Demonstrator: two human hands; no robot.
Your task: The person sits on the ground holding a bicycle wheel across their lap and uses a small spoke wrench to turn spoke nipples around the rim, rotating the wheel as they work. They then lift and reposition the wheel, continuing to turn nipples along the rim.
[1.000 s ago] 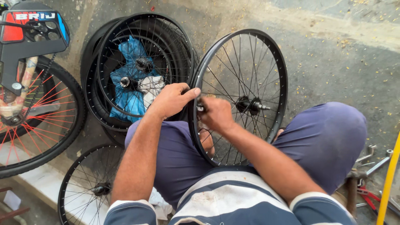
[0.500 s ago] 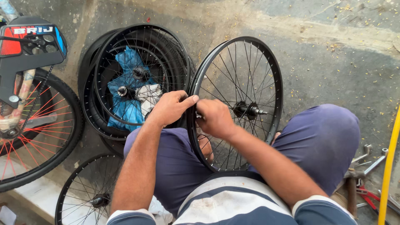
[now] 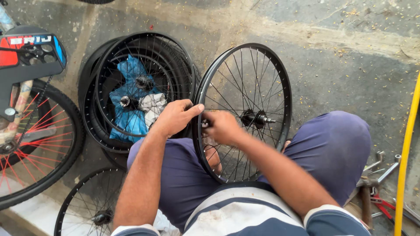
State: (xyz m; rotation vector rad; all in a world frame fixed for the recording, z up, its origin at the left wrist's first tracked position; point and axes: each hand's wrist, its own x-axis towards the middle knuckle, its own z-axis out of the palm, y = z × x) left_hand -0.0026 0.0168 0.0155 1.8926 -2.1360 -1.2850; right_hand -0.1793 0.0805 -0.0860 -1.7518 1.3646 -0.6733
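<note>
Wheel point(image 3: 245, 113) has been tipped a bit more upright; rim gripped by left hand point(image 3: 175, 117). Right hand point(image 3: 223, 126) closed on something small, can't be made out.

A spoked wheel point(image 3: 245, 113) stands upright between a seated person's knees, its hub point(image 3: 256, 118) pointing right. The left hand point(image 3: 175, 117) rests on the wheel's left rim, the right hand point(image 3: 223, 126) just inside that rim among the spokes. Left of the wheel, a stack of rims point(image 3: 140, 87) lies flat on the concrete floor point(image 3: 341, 65), with plastic wrapping point(image 3: 131, 105) inside it. Farther left of the wheel stands a bicycle point(image 3: 30, 109); another wheel point(image 3: 89, 205) lies below the stack. Right of the wheel, beyond the knee, wrenches point(image 3: 380, 168) lie beside a hose point(image 3: 407, 148).
</note>
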